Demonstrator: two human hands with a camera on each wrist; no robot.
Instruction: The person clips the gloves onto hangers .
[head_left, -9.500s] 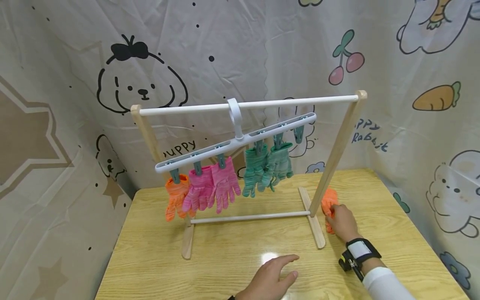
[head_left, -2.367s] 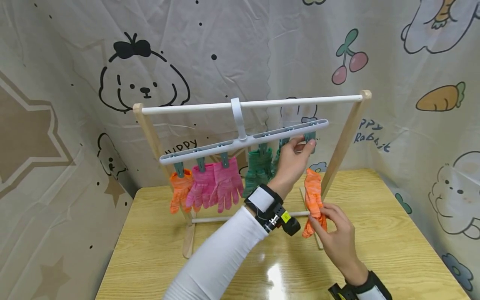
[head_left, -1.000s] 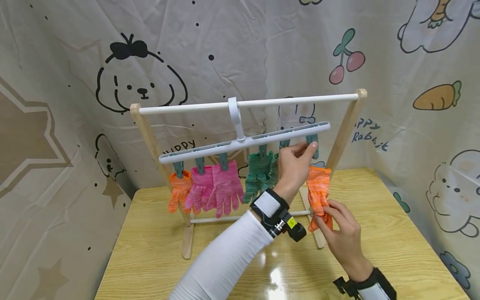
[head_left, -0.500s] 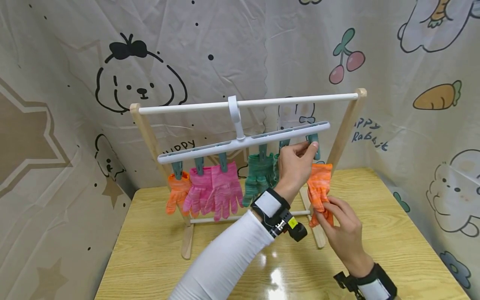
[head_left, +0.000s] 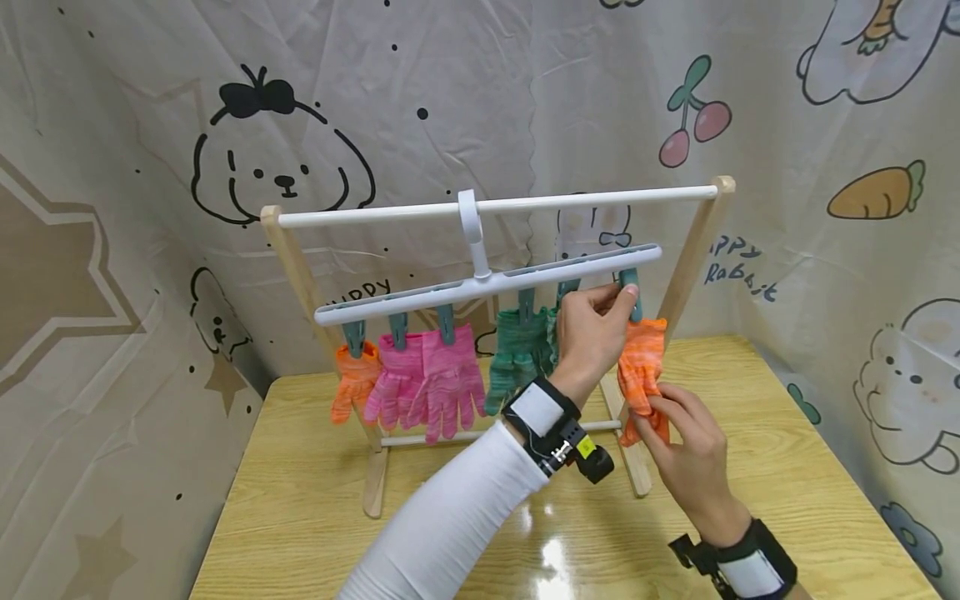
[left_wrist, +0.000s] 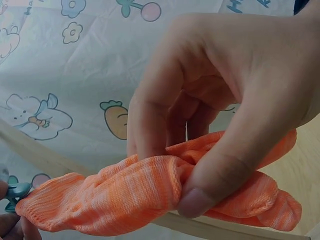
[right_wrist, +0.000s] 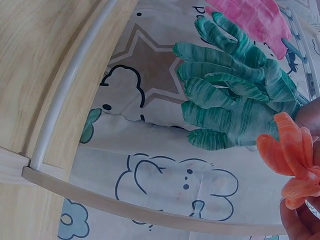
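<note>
My left hand (head_left: 588,337) pinches the teal clip (head_left: 637,311) at the right end of the white hanger (head_left: 487,283). Just below, my right hand (head_left: 693,450) holds an orange knitted glove (head_left: 642,354) between thumb and fingers, its cuff upward. In the left wrist view the clip (left_wrist: 18,191) meets the edge of the cuff; whether it bites the knit I cannot tell. Pink gloves (head_left: 450,375) and green gloves (right_wrist: 240,110) hang from other clips, with one orange glove (head_left: 356,375) at the left end. My left hand partly hides the green ones.
A wooden stand with a white top rail (head_left: 375,215) carries the hanger by its hook (head_left: 471,225). Its right post (head_left: 690,258) rises behind the held glove. The stand rests on a wood-grain table (head_left: 465,533), with a printed cloth (head_left: 450,83) behind.
The orange glove lay on the table earlier. Now it is up by the clip, which my left hand has taken hold of. Over the last second its cuff has risen to the clip.
</note>
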